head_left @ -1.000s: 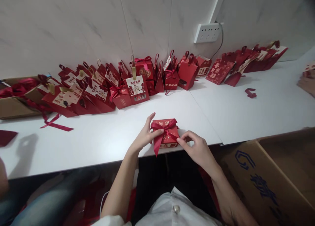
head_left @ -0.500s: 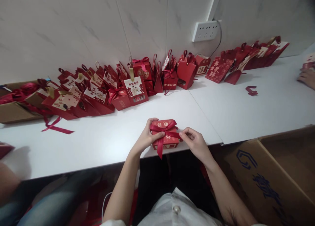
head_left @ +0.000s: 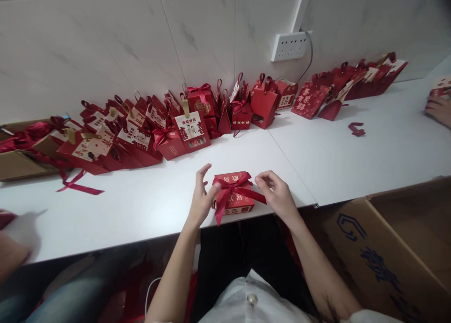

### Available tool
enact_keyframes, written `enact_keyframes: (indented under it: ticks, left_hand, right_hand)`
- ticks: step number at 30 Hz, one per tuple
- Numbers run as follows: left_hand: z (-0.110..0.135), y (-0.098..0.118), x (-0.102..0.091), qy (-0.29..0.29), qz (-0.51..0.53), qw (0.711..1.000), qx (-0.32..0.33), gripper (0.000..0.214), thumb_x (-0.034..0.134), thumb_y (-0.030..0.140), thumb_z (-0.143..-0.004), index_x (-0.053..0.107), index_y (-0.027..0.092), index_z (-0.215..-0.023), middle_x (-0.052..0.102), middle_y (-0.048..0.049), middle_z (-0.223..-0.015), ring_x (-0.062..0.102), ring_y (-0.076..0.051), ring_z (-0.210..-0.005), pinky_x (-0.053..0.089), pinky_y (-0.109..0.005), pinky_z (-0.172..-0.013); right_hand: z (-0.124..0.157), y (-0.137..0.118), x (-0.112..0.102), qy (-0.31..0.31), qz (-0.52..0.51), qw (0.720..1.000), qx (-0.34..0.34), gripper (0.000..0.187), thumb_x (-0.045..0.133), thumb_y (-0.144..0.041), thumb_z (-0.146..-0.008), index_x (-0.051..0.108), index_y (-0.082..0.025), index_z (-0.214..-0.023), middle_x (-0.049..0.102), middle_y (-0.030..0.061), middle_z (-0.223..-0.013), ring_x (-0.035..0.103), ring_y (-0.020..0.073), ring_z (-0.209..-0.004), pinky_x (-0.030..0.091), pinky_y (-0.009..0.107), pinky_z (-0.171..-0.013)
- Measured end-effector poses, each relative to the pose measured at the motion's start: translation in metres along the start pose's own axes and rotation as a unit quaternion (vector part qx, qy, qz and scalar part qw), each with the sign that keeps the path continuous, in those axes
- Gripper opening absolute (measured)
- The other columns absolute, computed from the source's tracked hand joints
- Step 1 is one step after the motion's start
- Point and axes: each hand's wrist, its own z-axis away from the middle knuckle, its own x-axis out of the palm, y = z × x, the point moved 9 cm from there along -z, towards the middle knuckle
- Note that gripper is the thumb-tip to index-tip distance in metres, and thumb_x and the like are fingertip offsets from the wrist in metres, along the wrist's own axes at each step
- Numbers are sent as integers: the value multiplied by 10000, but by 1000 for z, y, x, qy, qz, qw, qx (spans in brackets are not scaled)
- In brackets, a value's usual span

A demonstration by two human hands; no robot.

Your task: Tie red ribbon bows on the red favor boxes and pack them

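A red gift box [head_left: 240, 202] with gold lettering lies on the white table in front of me. Tied across its top is a dark red satin ribbon bow [head_left: 233, 188], with one tail hanging over the front and the other pointing right. My left hand [head_left: 203, 197] is at the box's left side, fingers apart, its thumb close to the left loop; whether it touches is unclear. Just off the right loop, my right hand [head_left: 275, 191] has loosely bent fingers and holds nothing.
Red gift boxes [head_left: 141, 137] line the wall. An open carton [head_left: 21, 165] of ribbon stands left, and a ribbon scrap [head_left: 356, 129] lies right. Below the table's right edge is a large cardboard box [head_left: 373, 248]. Other people's hands [head_left: 439, 111] [head_left: 12, 252] show at both sides.
Both hands have let go of the bow and drawn apart. The left fingers have spread away from the box, and the ribbon's tails now hang free, the front one shifted left.
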Motion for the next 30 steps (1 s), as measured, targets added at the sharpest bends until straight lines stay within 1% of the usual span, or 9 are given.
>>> enact_keyframes:
  ticks: [2,3,5,8,12,16,21,26,30]
  left_hand:
    - [3,2,-11,63,-34,997,-29,322,467,474,-817,480,212,-1003,527,-65,-1083,496,-219,-1065,402,-331,-865]
    - [5,1,-13,72,-55,994,-54,288,451,480,-825,485,205,-902,542,-43,-942,526,-197,-930,413,-304,-779]
    - [7,1,-7,44,-95,990,-99,325,449,507,-822,446,197,-721,482,6,-705,484,-152,-692,373,-265,-636]
    - [7,0,5,0,-122,985,-123,410,446,546,-814,403,192,-612,399,36,-566,390,-123,-561,304,-252,-559]
    - [8,-2,8,18,-122,986,-112,366,453,466,-840,383,193,-605,388,50,-540,372,-110,-533,284,-239,-527]
    - [15,2,9,33,-106,991,-81,296,427,380,-871,396,196,-642,430,43,-588,412,-116,-571,319,-236,-558]
    - [25,2,4,102,-128,985,-61,249,394,353,-892,425,202,-696,473,24,-650,440,-131,-613,338,-250,-604]
    - [28,-2,9,101,-113,986,-65,244,374,335,-892,394,210,-683,434,32,-622,419,-131,-579,329,-252,-576]
    - [28,-4,8,106,-107,985,-80,241,367,328,-894,389,213,-682,428,31,-624,417,-134,-587,327,-254,-577]
  right_hand:
    - [-4,0,6,0,17,1000,7,283,538,-477,-804,564,-196,-788,620,39,-778,569,173,-704,453,292,-668]
    - [-6,0,9,4,26,1000,14,298,538,-493,-801,566,-196,-791,622,40,-770,567,173,-691,450,290,-652]
    - [-7,1,14,16,40,999,23,319,536,-516,-797,561,-198,-778,615,33,-726,563,170,-656,438,285,-618]
    - [-7,0,20,28,33,999,21,319,529,-514,-804,536,-203,-735,590,13,-654,555,161,-604,426,276,-578]
    - [-5,2,24,49,-1,999,12,292,513,-475,-825,505,-206,-711,573,1,-639,543,151,-589,424,265,-569]
    - [-2,2,22,77,-16,997,8,269,507,-459,-837,487,-212,-733,567,-4,-640,548,150,-594,419,258,-568]
    - [-2,-3,26,53,-37,998,-6,258,482,-455,-853,482,-215,-759,572,-1,-661,562,153,-622,430,256,-594]
    - [-2,1,25,58,-80,995,0,270,489,-445,-853,473,-210,-720,556,-9,-658,552,149,-644,428,250,-615]
    - [-3,4,27,50,-104,993,8,282,496,-450,-847,468,-209,-703,533,-16,-635,529,144,-620,422,248,-600]
